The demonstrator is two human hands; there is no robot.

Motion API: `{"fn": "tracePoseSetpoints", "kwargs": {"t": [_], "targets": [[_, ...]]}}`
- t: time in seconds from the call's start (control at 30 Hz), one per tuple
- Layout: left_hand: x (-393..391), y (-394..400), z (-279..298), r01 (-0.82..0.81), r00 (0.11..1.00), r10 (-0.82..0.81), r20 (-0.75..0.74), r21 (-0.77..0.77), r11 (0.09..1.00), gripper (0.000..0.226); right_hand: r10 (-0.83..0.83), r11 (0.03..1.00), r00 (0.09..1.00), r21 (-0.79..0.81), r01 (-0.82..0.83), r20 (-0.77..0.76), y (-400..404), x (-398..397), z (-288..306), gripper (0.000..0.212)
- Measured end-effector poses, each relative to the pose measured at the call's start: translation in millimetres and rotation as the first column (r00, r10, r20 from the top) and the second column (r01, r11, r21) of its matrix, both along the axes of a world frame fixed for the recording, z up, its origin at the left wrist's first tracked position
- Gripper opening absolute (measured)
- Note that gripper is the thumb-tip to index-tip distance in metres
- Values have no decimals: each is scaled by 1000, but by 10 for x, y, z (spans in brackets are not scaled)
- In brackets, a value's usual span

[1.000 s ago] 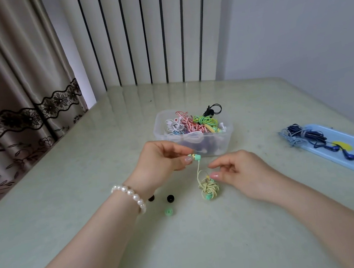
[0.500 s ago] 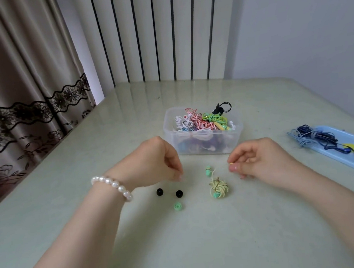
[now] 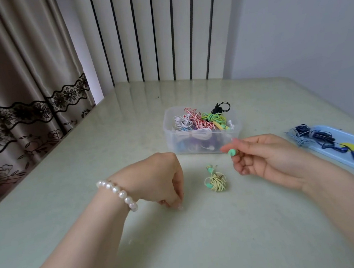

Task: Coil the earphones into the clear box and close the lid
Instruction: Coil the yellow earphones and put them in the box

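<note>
Left hand (image 3: 161, 178): we see it palm-down, wrist bent, fingertips curled onto the bench (image 3: 88, 164) at about 6 o'clock of the clear box (image 3: 201, 129). A dark speck shows at the fingertips; we cannot tell whether the fingers pinch anything. A pearl bracelet (image 3: 118, 193) sits on that wrist.

Right hand (image 3: 267, 159): raised, palm turned toward the left, fingers loosely curled. Thumb and forefinger pinch a small green ear tip (image 3: 232, 152), held just in front of the box's near right corner. The fingertips are motion-blurred.

Coiled yellow-green earphones (image 3: 215, 178): the bundle lies on the bench between the two hands, at 6 o'clock of the box, touching neither hand. One green earbud pokes out at its 11 o'clock side, another at its 8 o'clock side.

Clear box: open-topped, upright, near the bench's middle. We note it is heaped with coiled earphones: white at the 9 o'clock end, red-and-white striped in the middle, green toward 3 o'clock, a black set riding over the far right rim. More bundles show dimly through the near wall.

Blue tray (image 3: 346, 154): at 3 o'clock of the box, near the bench's right edge. It carries dark blue earphones (image 3: 314, 136), the cord bunched at the tray's far end and the two buds lying toward the near end, beside a yellow mark.
</note>
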State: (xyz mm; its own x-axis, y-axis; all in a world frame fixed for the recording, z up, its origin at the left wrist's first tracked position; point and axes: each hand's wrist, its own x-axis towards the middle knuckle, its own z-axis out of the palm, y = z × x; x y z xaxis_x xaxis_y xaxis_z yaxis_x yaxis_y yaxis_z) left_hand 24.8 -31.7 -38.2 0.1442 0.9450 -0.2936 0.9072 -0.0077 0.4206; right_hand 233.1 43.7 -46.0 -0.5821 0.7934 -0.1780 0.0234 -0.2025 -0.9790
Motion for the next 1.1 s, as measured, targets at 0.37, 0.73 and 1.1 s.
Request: {"fn": "tracePoseSetpoints", "kwargs": {"t": [0.37,0.73,1.1], "targets": [[-24,148,-62,-382,625,236,745,28,924,8,-77,982,997,176,73,13,-114,-119,-65,23],[287,187,-144,-330,-68,322,944,-326,886,17,-239,884,963,381,270,-128,-117,-171,-101,9],[339,173,-180,-374,-54,327,944,-322,870,14,-239,803,964,536,262,-113,-157,-207,-72,14]]}}
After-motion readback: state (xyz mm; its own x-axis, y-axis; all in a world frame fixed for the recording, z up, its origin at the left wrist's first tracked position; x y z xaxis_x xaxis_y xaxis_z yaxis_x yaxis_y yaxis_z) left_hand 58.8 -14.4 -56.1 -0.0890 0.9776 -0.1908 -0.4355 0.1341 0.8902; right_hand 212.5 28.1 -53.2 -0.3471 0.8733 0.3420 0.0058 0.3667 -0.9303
